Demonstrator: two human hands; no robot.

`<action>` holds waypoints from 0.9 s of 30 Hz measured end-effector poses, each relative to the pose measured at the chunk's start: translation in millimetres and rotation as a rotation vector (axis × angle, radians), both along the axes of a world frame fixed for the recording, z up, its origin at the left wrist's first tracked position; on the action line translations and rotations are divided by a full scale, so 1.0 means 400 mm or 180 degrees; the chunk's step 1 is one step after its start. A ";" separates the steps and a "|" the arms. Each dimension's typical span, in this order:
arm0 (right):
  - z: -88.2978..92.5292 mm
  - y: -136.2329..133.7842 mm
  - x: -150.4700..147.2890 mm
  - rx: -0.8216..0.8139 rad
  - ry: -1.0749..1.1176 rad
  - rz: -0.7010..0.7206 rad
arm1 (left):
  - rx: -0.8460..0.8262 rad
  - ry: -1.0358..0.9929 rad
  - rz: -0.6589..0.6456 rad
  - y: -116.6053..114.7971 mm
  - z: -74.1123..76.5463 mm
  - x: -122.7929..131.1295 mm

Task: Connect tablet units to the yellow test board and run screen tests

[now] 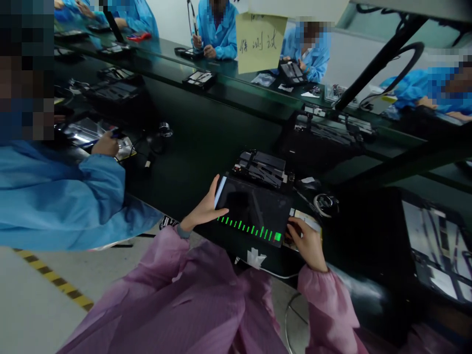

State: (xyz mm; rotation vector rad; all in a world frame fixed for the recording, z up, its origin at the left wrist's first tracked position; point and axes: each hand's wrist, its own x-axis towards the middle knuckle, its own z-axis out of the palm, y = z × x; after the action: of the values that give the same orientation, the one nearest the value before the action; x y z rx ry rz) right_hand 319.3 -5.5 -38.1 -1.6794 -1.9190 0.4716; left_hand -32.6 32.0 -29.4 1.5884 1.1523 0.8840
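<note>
A dark display panel with a row of bright green bars along its lower edge lies tilted in front of me. My left hand grips its left edge, thumb over the front face and fingers at the side. At the panel's lower right edge, my right hand has its fingers bent and drawn together; what they pinch, if anything, is hidden. Beneath and beside that hand shows a pale, yellowish flat piece. Just behind the panel sits an opened device with its inner parts exposed.
A roll of tape or ring-shaped object lies right of the panel. Stacked opened devices stand far right, more behind. A co-worker's blue sleeve is close on my left. A handwritten yellow sign hangs ahead.
</note>
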 end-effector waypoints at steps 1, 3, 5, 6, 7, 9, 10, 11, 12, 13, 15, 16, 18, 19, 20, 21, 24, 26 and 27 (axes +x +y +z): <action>-0.002 0.001 0.000 0.0003 0.0004 0.0003 | 0.0057 0.0066 0.0011 -0.001 -0.001 0.004; -0.004 0.001 0.001 0.0023 0.0012 0.0008 | 0.0245 0.0294 0.0056 -0.003 -0.005 0.008; -0.004 0.001 0.000 0.0041 0.0015 0.0013 | 0.0448 0.0579 0.0089 -0.005 -0.009 0.011; -0.003 0.001 0.000 0.0054 0.0014 0.0011 | 0.0512 0.0708 0.0073 -0.006 -0.011 0.011; -0.001 0.001 -0.001 0.0067 0.0015 0.0008 | 0.0548 0.0815 0.0038 -0.007 -0.013 0.011; 0.004 0.000 -0.003 0.0098 0.0024 0.0002 | 0.0556 0.0977 -0.0051 -0.008 -0.014 0.010; 0.006 -0.001 -0.005 0.0108 0.0033 0.0003 | 0.0554 0.1039 -0.0089 -0.008 -0.014 0.010; 0.007 -0.002 -0.007 0.0112 0.0045 0.0002 | 0.0561 0.1089 -0.0116 -0.008 -0.015 0.010; 0.008 -0.003 -0.008 0.0107 0.0055 0.0002 | 0.0581 0.1123 -0.0132 -0.007 -0.015 0.011; 0.008 -0.003 -0.009 0.0102 0.0062 -0.0006 | 0.0609 0.1141 -0.0130 -0.007 -0.015 0.011; 0.008 -0.004 -0.011 0.0097 0.0068 -0.0017 | 0.0653 0.1137 -0.0081 -0.006 -0.017 0.013; 0.008 -0.004 -0.010 0.0099 0.0068 -0.0023 | 0.0660 0.1113 -0.0047 -0.006 -0.018 0.014; 0.006 -0.004 -0.008 0.0096 0.0063 -0.0019 | 0.0652 0.1011 0.0002 -0.006 -0.020 0.015; 0.006 -0.003 -0.006 0.0090 0.0062 0.0002 | 0.0651 0.0914 0.0028 -0.007 -0.021 0.015; 0.005 -0.003 -0.004 0.0085 0.0060 0.0026 | 0.0646 0.0776 0.0064 -0.007 -0.021 0.016; 0.005 -0.002 -0.002 0.0089 0.0062 0.0051 | 0.0616 0.0581 0.0122 -0.006 -0.022 0.016; 0.006 0.000 0.005 0.0125 0.0089 0.0143 | 0.0220 -0.0379 0.0490 0.001 -0.024 0.021; 0.009 0.000 0.008 0.0152 0.0103 0.0169 | -0.0208 -0.1025 0.0899 0.012 -0.026 0.027; 0.011 -0.001 0.008 0.0155 0.0098 0.0181 | -0.0401 -0.1242 0.1106 0.019 -0.027 0.030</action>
State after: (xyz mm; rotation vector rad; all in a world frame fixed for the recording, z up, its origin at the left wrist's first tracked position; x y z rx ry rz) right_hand 322.5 -6.0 -33.8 -1.5818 -1.9447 0.4661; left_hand -20.7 39.4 -40.2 1.0666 1.1876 1.2570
